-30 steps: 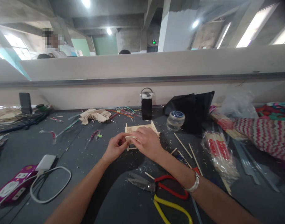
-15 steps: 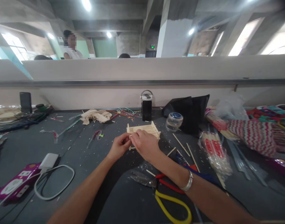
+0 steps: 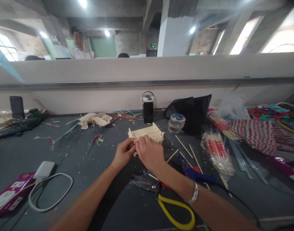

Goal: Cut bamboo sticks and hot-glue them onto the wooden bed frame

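Observation:
A small tray-like frame of pale wooden sticks (image 3: 147,131) rests on the dark table in front of me, with low posts and rails at its sides. At its near left corner my left hand (image 3: 124,152) is closed, thumb and fingers pinched together on the front of the stick frame. Beside it, my right hand (image 3: 149,152) curls over the near edge, fingers bent down on the same frame. The two hands' fingertips nearly meet and hide what lies between them. Scissors (image 3: 176,213) with a yellow and red handle lie below my right forearm.
Right of my hands are a blue glue gun (image 3: 198,175), loose sticks (image 3: 184,146), a bag of sticks (image 3: 216,150) and a lidded jar (image 3: 176,123). A black phone (image 3: 148,112) stands behind. A purple power strip (image 3: 13,194) lies left; a person (image 3: 81,48) is beyond the partition.
The view has shifted slightly, so most things sit a little further left. My hands keep their hold on the stick frame, and more of the glue gun shows.

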`<act>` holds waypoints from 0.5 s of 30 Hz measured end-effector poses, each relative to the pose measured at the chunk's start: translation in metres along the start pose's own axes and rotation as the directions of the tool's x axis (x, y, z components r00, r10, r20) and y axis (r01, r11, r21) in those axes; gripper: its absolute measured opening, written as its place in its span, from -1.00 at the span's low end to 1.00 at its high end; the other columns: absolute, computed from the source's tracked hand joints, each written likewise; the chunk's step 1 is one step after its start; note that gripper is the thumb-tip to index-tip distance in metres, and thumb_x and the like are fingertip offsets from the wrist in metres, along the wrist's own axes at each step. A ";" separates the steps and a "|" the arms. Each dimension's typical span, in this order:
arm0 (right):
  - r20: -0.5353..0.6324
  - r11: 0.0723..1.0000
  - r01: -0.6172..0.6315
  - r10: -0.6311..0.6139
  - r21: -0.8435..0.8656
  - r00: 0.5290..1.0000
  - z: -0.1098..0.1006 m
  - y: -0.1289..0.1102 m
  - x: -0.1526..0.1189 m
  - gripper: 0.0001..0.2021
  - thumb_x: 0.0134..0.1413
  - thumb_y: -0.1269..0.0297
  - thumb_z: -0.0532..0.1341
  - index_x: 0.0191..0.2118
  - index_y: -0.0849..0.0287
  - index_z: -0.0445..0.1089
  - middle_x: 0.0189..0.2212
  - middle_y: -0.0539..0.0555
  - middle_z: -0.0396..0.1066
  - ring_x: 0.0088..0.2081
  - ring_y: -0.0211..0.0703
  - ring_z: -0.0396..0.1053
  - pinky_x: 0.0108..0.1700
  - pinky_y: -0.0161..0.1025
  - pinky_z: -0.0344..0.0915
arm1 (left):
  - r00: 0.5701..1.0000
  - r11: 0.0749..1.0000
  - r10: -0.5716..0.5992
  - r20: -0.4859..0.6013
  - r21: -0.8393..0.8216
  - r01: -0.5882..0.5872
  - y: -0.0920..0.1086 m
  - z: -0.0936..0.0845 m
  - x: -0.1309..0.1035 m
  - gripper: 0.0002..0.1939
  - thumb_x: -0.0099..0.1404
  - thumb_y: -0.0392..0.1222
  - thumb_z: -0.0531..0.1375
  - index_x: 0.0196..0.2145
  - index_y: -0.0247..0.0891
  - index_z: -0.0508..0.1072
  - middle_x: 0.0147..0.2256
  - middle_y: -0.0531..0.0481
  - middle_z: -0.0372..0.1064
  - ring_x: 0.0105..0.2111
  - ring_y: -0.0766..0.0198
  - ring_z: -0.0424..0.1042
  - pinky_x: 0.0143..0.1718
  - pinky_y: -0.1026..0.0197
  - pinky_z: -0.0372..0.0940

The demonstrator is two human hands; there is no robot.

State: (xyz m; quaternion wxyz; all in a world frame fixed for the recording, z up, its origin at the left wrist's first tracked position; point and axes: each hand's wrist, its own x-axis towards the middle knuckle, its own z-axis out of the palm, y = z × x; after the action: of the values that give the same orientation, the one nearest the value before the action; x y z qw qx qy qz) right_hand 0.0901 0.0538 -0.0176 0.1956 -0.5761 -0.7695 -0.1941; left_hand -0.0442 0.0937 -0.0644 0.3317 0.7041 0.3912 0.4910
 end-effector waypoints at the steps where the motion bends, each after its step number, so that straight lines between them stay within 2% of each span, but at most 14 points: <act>1: 0.005 1.000 -0.004 0.004 -0.002 1.000 0.000 0.000 0.000 -0.84 0.28 0.30 -0.01 -0.29 0.18 0.26 -0.37 0.08 0.36 -0.36 -0.13 0.38 -0.44 -0.28 0.12 | 1.000 1.000 0.001 0.004 0.000 -0.001 0.000 0.000 0.000 -0.80 0.21 -0.14 0.17 -0.29 -0.33 0.44 -0.62 0.20 0.01 -0.60 0.43 0.00 -0.57 0.37 -0.02; 4: 0.035 1.000 0.025 -0.025 -0.001 0.999 -0.004 0.000 0.002 -0.88 0.25 0.34 0.02 -0.27 0.19 0.26 -0.36 0.10 0.36 -0.34 -0.13 0.38 -0.45 -0.30 0.14 | 1.000 1.000 0.002 0.013 0.007 -0.002 0.000 -0.001 0.000 -0.81 0.20 -0.14 0.18 -0.30 -0.33 0.44 -0.62 0.19 0.03 -0.59 0.43 0.01 -0.56 0.37 -0.01; 9: 0.089 0.987 0.160 -0.160 0.009 0.983 -0.011 0.002 0.006 -0.90 0.19 0.43 0.05 -0.26 0.21 0.30 -0.35 0.12 0.38 -0.32 -0.10 0.39 -0.45 -0.28 0.21 | 1.000 1.000 0.014 -0.007 0.017 -0.014 0.002 -0.003 0.001 -0.84 0.17 -0.17 0.19 -0.33 -0.33 0.46 -0.60 0.17 0.11 -0.56 0.41 0.07 -0.53 0.37 0.05; 15: 0.046 0.936 0.350 -0.348 -0.040 0.936 -0.014 0.005 0.010 -0.86 0.14 0.51 0.03 -0.26 0.29 0.33 -0.42 0.15 0.37 -0.36 -0.05 0.39 -0.44 -0.22 0.29 | 1.000 1.000 0.026 -0.005 -0.018 -0.026 0.001 -0.003 0.001 -0.90 0.11 -0.24 0.20 -0.40 -0.32 0.45 -0.57 0.12 0.22 -0.52 0.38 0.15 -0.47 0.35 0.12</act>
State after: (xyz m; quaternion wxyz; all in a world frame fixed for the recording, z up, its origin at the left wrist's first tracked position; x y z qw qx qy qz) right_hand 0.0939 0.0562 -0.0006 0.1294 -0.4387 -0.8582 -0.2330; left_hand -0.0470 0.0941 -0.0623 0.3308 0.7050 0.3784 0.5004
